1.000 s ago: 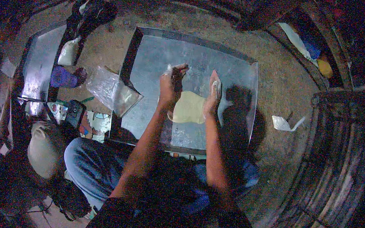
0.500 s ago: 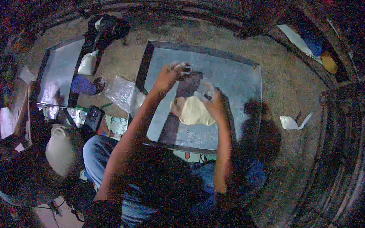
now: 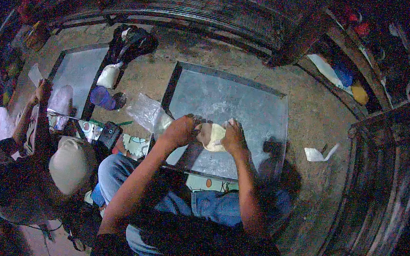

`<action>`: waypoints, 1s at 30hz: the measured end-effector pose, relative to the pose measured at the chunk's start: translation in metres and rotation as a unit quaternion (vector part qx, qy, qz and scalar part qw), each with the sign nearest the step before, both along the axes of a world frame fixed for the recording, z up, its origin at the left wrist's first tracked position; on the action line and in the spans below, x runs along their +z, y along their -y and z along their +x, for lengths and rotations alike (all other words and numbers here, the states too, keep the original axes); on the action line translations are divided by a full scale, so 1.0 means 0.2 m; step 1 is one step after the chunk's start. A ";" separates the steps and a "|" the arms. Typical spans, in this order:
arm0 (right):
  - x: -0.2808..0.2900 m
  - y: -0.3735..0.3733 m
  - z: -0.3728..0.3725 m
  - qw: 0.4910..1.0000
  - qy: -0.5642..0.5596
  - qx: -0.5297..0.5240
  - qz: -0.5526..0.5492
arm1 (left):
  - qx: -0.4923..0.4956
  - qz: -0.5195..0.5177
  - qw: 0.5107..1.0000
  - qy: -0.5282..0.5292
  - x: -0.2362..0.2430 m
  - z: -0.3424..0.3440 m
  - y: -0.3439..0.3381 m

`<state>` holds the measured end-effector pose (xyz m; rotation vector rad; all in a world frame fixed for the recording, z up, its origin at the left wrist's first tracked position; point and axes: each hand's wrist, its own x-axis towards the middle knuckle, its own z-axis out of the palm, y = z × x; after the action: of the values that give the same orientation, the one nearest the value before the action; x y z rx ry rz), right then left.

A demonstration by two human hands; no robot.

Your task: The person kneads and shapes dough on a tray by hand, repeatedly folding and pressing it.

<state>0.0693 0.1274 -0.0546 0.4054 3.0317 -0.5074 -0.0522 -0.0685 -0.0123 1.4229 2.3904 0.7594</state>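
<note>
A flat, pale round of dough is over the lower middle of a grey metal tray with dark raised sides. My left hand is closed at the dough's left edge, its fingertips partly hidden. At the right edge, my right hand grips the dough with its fingers bent and thumb inward. Whether the dough is lifted or rests on the tray I cannot tell. White flour is dusted on the tray beyond my hands.
A clear plastic bag overlaps the tray's left side. Farther left are a purple cup, a white bag and a second tray. A person in a pale cap sits at left. A white scrap lies at right.
My hands have come down from above the dough, where the fingers were apart from it, to its left and right edges. The whole view has also shifted slightly.
</note>
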 end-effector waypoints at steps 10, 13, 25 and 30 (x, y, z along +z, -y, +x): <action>-0.02 0.03 0.05 0.999 -0.033 0.029 -0.005 | -0.058 -0.110 0.992 -0.016 -0.41 0.11 -0.26; -0.05 0.01 0.08 0.997 -0.073 0.021 0.010 | -0.046 -0.037 0.996 -0.063 -0.39 0.17 -0.26; 0.06 -0.10 0.11 0.995 0.044 0.065 -0.066 | -0.115 -0.094 0.988 -0.033 -0.26 0.08 -0.28; 0.06 -0.16 0.10 0.977 0.049 0.053 -0.203 | -0.151 -0.128 0.980 0.000 -0.12 0.06 -0.25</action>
<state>0.0888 0.1599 -0.0429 0.2345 2.7373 -1.0343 -0.0400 -0.0185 -0.0355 1.6168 2.1067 0.3613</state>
